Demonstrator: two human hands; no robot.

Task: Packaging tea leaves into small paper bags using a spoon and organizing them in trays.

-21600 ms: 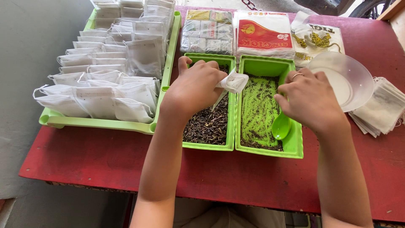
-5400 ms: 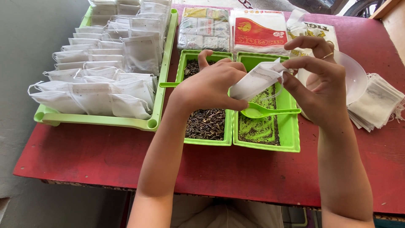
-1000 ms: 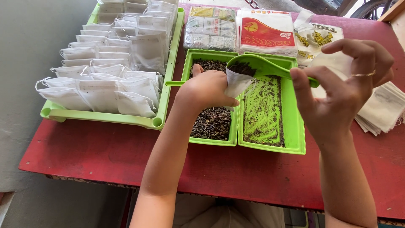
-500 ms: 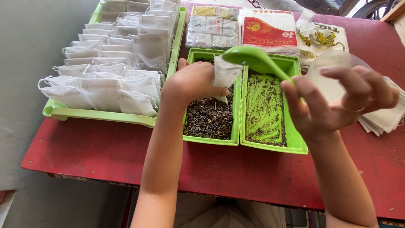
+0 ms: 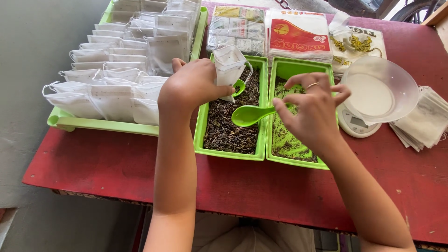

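Observation:
My left hand point(image 5: 193, 86) pinches a small white filter bag point(image 5: 228, 65) upright over the back of the left green tub point(image 5: 199, 135), which holds dark loose tea leaves point(image 5: 228, 133). My right hand point(image 5: 310, 112) holds a green plastic spoon point(image 5: 249, 114) by the end of its handle. The spoon's empty bowl hovers low over the tea in the left tub, below and to the right of the bag. A second green spoon point(image 5: 239, 87) lies in that tub, partly hidden behind the bag. The right green tub point(image 5: 291, 68) has only tea crumbs on its floor.
A long green tray point(image 5: 93, 123) of several filled white bags point(image 5: 116, 88) lies at the left. A small scale with a clear bowl point(image 5: 378, 93) and a stack of flat bags point(image 5: 427, 123) are at the right. Printed packets point(image 5: 294, 35) line the back of the red table point(image 5: 116, 163).
My right hand has brought the spoon down from above the bag to just over the left tub's tea. My left hand has shifted the bag a little left and back.

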